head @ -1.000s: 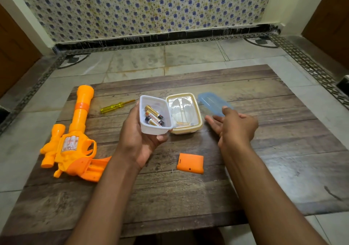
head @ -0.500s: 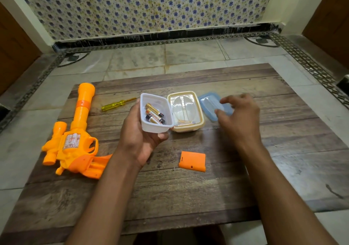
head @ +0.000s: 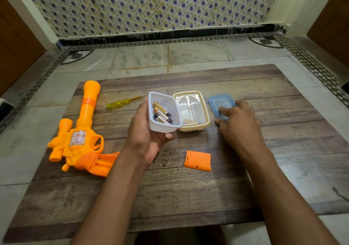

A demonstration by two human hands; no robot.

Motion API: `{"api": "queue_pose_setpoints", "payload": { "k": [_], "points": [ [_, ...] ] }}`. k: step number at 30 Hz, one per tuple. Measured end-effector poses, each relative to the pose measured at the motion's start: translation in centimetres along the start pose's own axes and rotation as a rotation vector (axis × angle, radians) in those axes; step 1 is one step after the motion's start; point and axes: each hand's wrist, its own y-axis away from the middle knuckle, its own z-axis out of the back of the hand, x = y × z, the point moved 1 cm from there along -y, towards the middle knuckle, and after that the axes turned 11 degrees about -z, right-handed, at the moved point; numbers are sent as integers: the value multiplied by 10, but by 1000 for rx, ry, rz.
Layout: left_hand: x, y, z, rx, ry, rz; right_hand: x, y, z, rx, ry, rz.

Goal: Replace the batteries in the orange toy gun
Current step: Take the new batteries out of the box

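The left hand (head: 149,140) is closed around a small white tub (head: 164,112), cupping it from beneath with the thumb along its near edge and tilting the open top toward the camera. Inside the tub lie several batteries (head: 162,112), gold with dark ends. Touching the tub's right side, a cream-rimmed container (head: 190,110) with a clear inner surface rests on the wooden desk (head: 188,191). Just right of that container the right hand (head: 238,123) lies spread, palm down, with its fingers (head: 225,110) pressing on a blue lid (head: 221,103) that sits flat on the desk; it grips nothing. Left of the tub, a yellow screwdriver (head: 120,103) lies on the desk, and farther left the orange toy gun (head: 79,133) lies on its side, barrel pointing away, its battery bay open. Nearer the camera than the tub sits the orange battery cover (head: 198,160), with a tiny screw (head: 178,167) beside its left edge
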Motion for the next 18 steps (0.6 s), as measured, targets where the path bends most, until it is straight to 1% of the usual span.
{"api": "queue_pose_setpoints", "payload": {
  "k": [2, 4, 6, 7, 8, 9, 11, 13, 15, 18],
  "points": [
    [0, -1, 0, 0, 14, 1, 0, 3, 3, -13, -23, -19],
    [-1, -1, -2, -13, 21, 2, 3, 6, 8, -116, -146, 10],
    [0, -1, -4, -23, 8, -18, 13, 14, 13, -284, -372, 137],
    [0, -1, -6, -17, -4, -45, 20, 20, 16, -344, -514, 199],
    [0, 0, -10, -4, -17, -75, 27, 26, 16, -359, -655, 236],
    [1, 1, -14, 14, -25, -100, 34, 33, 15, -318, -789, 241],
    [4, 3, -24, 44, -53, -140, 47, 45, 9, -122, -1047, 178],
    [8, 5, -35, 70, -159, -187, 56, 53, 4, 82, -1302, 65],
    [14, 7, -49, 88, -318, -271, 61, 56, 4, 206, -1494, -59],
    [23, 10, -67, 38, -739, -480, 61, 55, 6, 289, -1717, -258]
  ]
}}
